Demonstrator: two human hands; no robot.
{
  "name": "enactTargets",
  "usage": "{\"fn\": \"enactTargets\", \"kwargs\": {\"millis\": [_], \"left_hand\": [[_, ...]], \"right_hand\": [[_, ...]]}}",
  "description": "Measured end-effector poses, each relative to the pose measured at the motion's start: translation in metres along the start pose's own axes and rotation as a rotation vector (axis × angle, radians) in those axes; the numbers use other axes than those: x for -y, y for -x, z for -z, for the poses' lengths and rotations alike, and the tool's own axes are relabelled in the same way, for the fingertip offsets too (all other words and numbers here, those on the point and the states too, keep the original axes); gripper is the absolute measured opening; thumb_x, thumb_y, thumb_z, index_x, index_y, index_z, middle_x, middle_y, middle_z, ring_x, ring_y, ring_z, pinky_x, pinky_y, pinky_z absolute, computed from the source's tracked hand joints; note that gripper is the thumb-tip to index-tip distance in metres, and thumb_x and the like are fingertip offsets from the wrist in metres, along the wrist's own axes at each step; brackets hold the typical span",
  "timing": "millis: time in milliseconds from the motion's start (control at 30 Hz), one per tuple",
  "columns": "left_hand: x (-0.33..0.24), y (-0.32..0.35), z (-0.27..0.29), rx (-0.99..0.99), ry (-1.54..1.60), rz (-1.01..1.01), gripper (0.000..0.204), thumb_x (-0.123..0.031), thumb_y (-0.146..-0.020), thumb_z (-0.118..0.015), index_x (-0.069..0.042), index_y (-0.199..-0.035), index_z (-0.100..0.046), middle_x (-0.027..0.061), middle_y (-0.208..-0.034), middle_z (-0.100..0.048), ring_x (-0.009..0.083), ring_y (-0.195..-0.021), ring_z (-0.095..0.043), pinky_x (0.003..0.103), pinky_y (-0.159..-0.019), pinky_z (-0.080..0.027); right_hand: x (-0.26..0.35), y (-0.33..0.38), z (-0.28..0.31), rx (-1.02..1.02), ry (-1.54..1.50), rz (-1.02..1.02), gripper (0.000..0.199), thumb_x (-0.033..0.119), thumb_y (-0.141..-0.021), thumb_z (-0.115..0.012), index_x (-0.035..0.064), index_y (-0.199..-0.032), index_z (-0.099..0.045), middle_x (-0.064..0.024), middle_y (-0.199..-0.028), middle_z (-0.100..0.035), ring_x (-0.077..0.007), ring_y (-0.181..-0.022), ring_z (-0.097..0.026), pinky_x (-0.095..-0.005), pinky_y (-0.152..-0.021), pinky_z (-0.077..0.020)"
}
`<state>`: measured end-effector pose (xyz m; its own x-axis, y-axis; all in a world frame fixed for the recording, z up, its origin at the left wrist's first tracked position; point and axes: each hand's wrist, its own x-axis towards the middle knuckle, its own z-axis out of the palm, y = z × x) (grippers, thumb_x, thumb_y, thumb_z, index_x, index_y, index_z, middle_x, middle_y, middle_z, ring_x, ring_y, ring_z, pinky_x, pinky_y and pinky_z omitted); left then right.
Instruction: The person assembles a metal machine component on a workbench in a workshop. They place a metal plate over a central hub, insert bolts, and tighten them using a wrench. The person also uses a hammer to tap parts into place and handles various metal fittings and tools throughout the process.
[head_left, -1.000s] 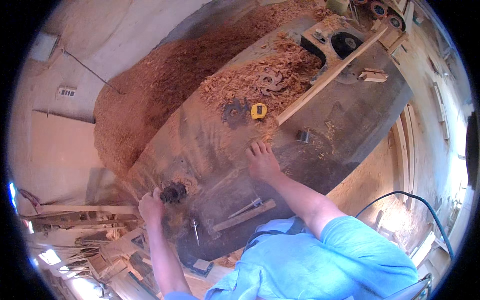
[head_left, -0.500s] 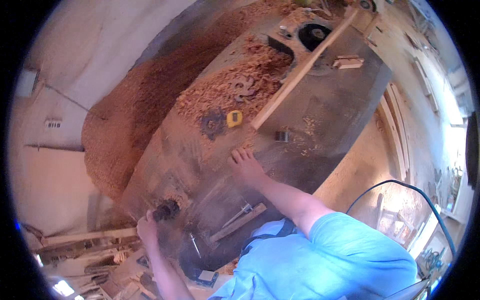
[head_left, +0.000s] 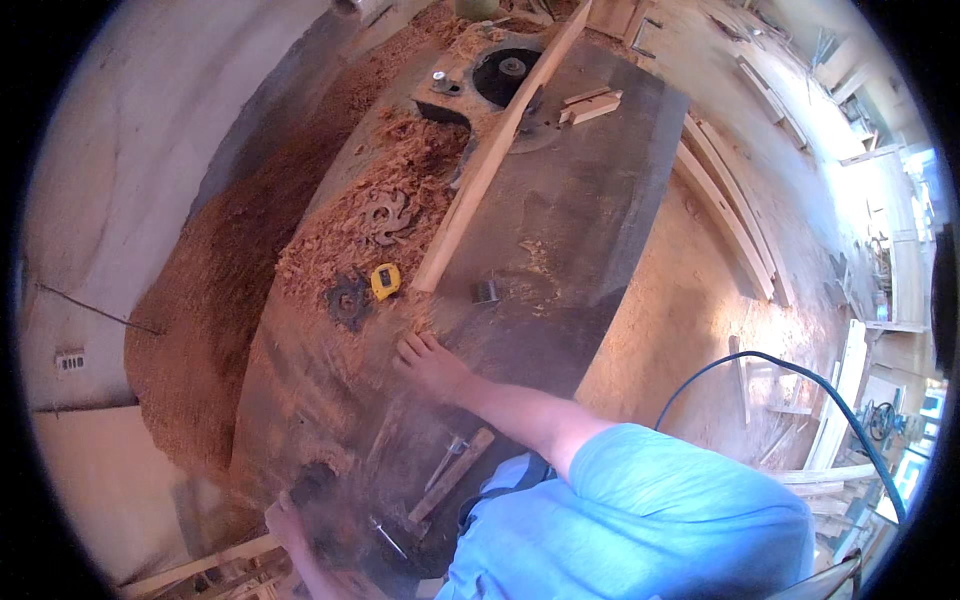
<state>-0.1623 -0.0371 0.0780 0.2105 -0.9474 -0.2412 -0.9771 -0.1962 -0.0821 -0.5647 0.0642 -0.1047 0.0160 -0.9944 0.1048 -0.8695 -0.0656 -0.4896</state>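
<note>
My right hand (head_left: 430, 367) rests on the dust-covered machine table (head_left: 590, 190), palm down with its fingers stretched out and nothing in them. Just beyond it lie a yellow tape measure (head_left: 385, 282) and a dark toothed cutter (head_left: 347, 302). At the table's near left edge is my left hand (head_left: 285, 520), beside a dark round patch (head_left: 315, 482) that may be an opening. Its fingers are too blurred to read. Between my arms lie a slim metal tool (head_left: 390, 538) and a wood strip (head_left: 452, 476) with another metal tool against it.
A long wooden batten (head_left: 490, 175) runs across the table toward a round recess (head_left: 508, 75). A second cutter (head_left: 386, 217) sits in shavings. Small wood offcuts (head_left: 592, 105) and a metal block (head_left: 486, 291) lie right of the batten. A dark hose (head_left: 800, 368) arches at the right.
My view has turned, so the table appears shifted left and more upright. My left hand looks lower in the picture, still at the table's edge; my right hand stays flat near the tape measure.
</note>
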Motion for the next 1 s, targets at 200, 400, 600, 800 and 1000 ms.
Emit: {"fn": "enactTargets", "kwargs": {"millis": [200,400,600,800,1000], "left_hand": [[0.001,0.017,0.002,-0.102,0.035,-0.471,0.033,-0.024,-0.096,-0.057,0.005,-0.099,-0.074,0.0314,-0.103,-0.069,0.0470,-0.106,-0.064,0.050,-0.094,-0.049],[0.006,0.012,0.002,-0.071,0.080,-0.031,0.022,-0.013,-0.087,-0.066,0.003,-0.101,-0.073,0.0271,-0.107,-0.069,0.0432,-0.106,-0.064,0.046,-0.091,-0.051],[0.029,0.017,-0.005,-0.076,0.081,-0.408,0.027,-0.022,-0.094,-0.065,0.002,-0.105,-0.072,0.0253,-0.120,-0.066,0.0413,-0.109,-0.064,0.047,-0.089,-0.051],[-0.005,0.033,0.009,-0.158,0.184,-0.069,0.031,-0.029,-0.096,-0.062,0.000,-0.102,-0.071,0.0249,-0.103,-0.071,0.0444,-0.102,-0.066,0.050,-0.089,-0.051],[0.018,0.030,-0.018,-0.255,0.255,-0.268,0.023,-0.019,-0.093,-0.063,-0.002,-0.106,-0.072,0.0217,-0.105,-0.069,0.0422,-0.105,-0.064,0.047,-0.092,-0.050]], "right_hand": [[0.001,0.003,0.006,-0.014,0.016,-0.010,0.056,0.028,-0.079,-0.071,0.0014,-0.126,-0.057,-0.0204,-0.141,-0.048,-0.0408,-0.141,-0.037,-0.0545,-0.118,-0.0301],[0.006,0.001,0.016,-0.033,-0.016,-0.014,0.052,0.028,-0.081,-0.070,0.0029,-0.125,-0.057,-0.0210,-0.136,-0.050,-0.0413,-0.137,-0.041,-0.0546,-0.116,-0.0321],[0.004,0.000,-0.002,0.036,-0.018,-0.027,0.062,0.034,-0.081,-0.071,0.0042,-0.132,-0.056,-0.0220,-0.144,-0.046,-0.0428,-0.142,-0.035,-0.0539,-0.117,-0.0315],[0.016,-0.004,0.027,0.220,-0.114,-0.188,0.062,0.037,-0.084,-0.070,0.0069,-0.136,-0.056,-0.0216,-0.148,-0.044,-0.0430,-0.143,-0.035,-0.0546,-0.118,-0.0296],[0.021,-0.004,0.011,0.171,-0.027,-0.191,0.056,0.031,-0.085,-0.066,0.0084,-0.135,-0.056,-0.0194,-0.149,-0.043,-0.0427,-0.141,-0.037,-0.0549,-0.117,-0.0306]]}}
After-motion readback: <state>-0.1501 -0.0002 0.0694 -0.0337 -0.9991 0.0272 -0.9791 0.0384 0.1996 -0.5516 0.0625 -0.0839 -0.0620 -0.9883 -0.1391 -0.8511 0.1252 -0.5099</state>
